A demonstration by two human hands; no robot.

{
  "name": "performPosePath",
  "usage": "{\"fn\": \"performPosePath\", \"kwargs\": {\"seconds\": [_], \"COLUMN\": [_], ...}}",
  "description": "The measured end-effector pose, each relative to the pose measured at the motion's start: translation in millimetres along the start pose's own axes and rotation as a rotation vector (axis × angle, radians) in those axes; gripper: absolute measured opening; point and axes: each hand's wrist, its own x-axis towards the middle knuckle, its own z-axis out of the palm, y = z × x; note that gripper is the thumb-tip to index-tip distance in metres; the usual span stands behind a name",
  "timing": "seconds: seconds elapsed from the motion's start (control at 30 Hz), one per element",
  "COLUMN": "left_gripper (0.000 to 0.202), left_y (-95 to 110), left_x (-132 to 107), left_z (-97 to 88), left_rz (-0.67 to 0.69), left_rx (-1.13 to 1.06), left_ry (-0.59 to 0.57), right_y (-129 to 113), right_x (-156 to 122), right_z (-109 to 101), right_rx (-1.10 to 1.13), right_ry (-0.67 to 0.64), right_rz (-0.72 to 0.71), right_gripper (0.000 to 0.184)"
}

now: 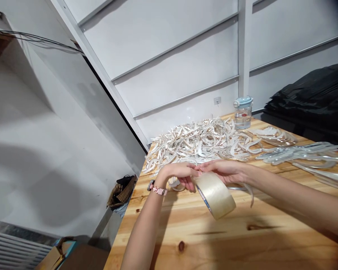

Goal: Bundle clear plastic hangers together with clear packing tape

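Observation:
My left hand (183, 172), with a pink bracelet-style watch band (159, 190) at its wrist, is closed at the near-left edge of a roll of clear packing tape (217, 195). The roll hangs tilted above the wooden table (214, 243). My right hand (224, 170) meets the left fingertips at the top of the roll. Its fingers are pinched together, and what lies between them is hidden. A thin pale curved strip (250, 195) shows below my right wrist. Just beyond both hands spreads a large pile of curved white and clear strips (197, 140).
A clear jar with a blue lid (243, 112) stands at the table's back. More long clear strips (301, 152) lie at the right. Black sheeting (312, 97) is heaped beyond them. A basket with dark items (122, 191) sits left of the table, and cardboard boxes (81, 257) are lower left.

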Motion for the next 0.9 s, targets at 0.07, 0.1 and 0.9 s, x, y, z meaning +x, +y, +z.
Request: {"fn": "performPosePath", "kwargs": {"seconds": [0.07, 0.1, 0.9], "left_gripper": [0.051, 0.056, 0.057], "left_y": [-1, -1, -8], "left_x": [0, 0, 15], "left_z": [-2.4, -3.4, -4.6], "left_rz": [0.028, 0.044, 0.324], "left_rx": [-0.068, -0.101, -0.435], "left_ry": [0.044, 0.081, 0.185], "right_y": [-1, -1, 16], "right_x": [1, 0, 19], "right_z": [7, 9, -23], "right_rx": [0.012, -0.001, -0.234], "right_ry": [0.104, 0.172, 0.224], "right_rz": [-0.04, -0.06, -0.65], "right_gripper": [0.022, 0.031, 0.07]}}
